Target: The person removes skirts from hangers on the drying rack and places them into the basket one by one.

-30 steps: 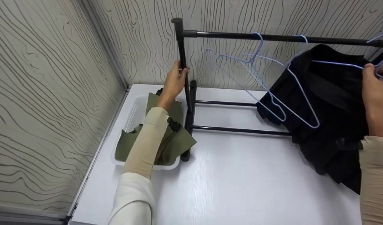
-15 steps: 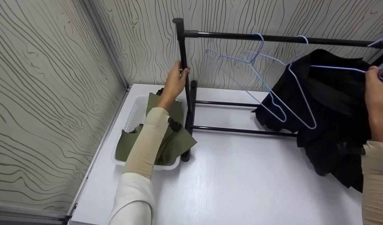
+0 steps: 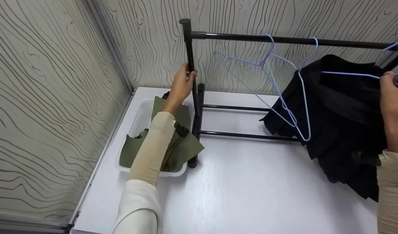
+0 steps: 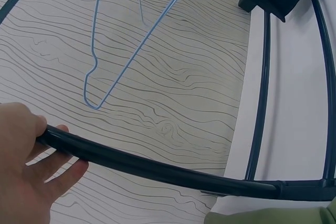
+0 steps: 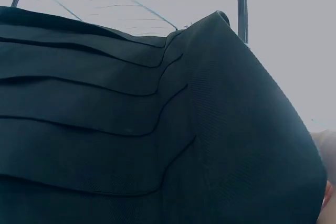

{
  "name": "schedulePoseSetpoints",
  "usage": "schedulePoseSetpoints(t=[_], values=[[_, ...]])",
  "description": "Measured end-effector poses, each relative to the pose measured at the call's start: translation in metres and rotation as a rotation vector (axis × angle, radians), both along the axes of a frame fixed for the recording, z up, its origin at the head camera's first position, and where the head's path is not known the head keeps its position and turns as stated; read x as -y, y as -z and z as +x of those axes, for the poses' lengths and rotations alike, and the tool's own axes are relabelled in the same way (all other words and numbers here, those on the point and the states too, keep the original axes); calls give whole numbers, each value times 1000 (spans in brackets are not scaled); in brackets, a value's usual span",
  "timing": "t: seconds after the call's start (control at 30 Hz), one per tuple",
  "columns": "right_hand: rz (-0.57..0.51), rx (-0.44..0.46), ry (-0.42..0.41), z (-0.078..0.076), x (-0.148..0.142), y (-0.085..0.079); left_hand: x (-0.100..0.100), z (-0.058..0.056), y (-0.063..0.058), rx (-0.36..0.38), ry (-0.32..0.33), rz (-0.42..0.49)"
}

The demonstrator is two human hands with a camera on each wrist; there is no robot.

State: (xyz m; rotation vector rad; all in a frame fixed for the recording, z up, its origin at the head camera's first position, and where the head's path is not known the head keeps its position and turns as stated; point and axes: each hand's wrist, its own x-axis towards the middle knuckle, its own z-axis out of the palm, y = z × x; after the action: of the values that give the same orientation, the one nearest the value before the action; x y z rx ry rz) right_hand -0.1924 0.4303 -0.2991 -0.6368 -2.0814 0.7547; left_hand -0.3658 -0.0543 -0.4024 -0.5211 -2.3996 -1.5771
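Observation:
My left hand (image 3: 181, 83) grips the left upright post (image 3: 189, 55) of a black garment rack. In the left wrist view, its fingers curl around that post. At the right edge of the head view, my right hand (image 3: 395, 113) holds a blue wire hanger (image 3: 351, 74) at its right part. A black pleated skirt (image 3: 345, 120) hangs on this hanger, in front of the rack. The skirt's pleats (image 5: 94, 103) fill most of the right wrist view and cover nearly all of that hand. My right fingertips are partly hidden at the frame's edge.
Several blue wire hangers (image 3: 268, 48) hang from the rack's top rail (image 3: 231, 36), some overlapping the skirt. A white perforated basket (image 3: 141, 117) with olive-green cloth (image 3: 186, 148) stands left of the rack on the white table (image 3: 250, 188). Wood-patterned panels (image 3: 147, 32) enclose the back and left.
My right hand has moved slightly down and right with the skirt and its hanger. A hanger on the rail has swung, its lower corner shifting left. My left hand stays on the post.

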Motion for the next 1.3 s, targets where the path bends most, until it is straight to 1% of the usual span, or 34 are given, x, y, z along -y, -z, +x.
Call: schedulePoseSetpoints(t=[0.13,0.23,0.3,0.43,0.53,0.67,0.77,0.9,1.07,1.17,1.23,1.3], values=[[-72,3,-6,1,7,-3,1,0,0,0,-9,-10],[-79,22,4,3,11,-4,1,-1,1,-4,-15,-13],[-60,44,12,4,13,-5,1,-1,2,-4,-21,-17],[-55,78,2,6,14,-5,1,0,2,-3,-27,-18],[-22,86,10,7,16,-5,2,2,1,-2,-28,-23],[-29,103,22,8,19,-5,3,4,0,6,-24,-38],[-70,116,10,8,22,-5,4,6,0,9,-18,-45],[-75,134,0,8,25,-6,5,6,2,0,-19,-49],[-63,180,13,10,30,-7,4,8,1,-31,-55,-53],[-53,193,11,11,34,-8,4,9,0,-51,-80,-34],[-46,195,9,12,36,-8,3,9,-1,-63,-92,-11],[-73,165,-25,11,37,-9,3,9,-2,-75,-103,7]])
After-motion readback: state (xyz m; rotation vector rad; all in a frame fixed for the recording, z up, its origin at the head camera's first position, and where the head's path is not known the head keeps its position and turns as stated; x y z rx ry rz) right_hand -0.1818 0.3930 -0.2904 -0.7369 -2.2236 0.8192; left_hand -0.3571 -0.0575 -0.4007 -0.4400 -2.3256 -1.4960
